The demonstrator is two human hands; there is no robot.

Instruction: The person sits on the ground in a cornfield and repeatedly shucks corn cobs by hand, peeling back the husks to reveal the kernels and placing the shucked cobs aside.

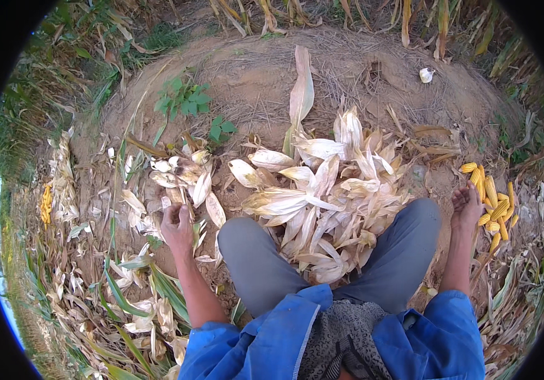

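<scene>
My left hand (pixel 178 228) hovers by a small heap of dry corn husks (pixel 184 173), its thumb and curled fingers a little apart. No object is plain between them. On the far right, my right hand (pixel 466 206) is beside a pile of husked yellow corn cobs (pixel 494 202). Its fingers are loosely bent, and I see nothing in the palm. Between and in front of my knees spreads a large heap of pale dry corn husks (pixel 329 199), some still shaped like whole ears; whether cobs are inside is hidden.
Bare soil (pixel 253 80) with straw rises ahead, with a green leafy plant (pixel 184 99) on it. A lone whitish husk piece (pixel 426 75) lies at upper right. More yellow cobs (pixel 46 204) are piled far left. Standing corn stalks (pixel 405 21) line the far edge.
</scene>
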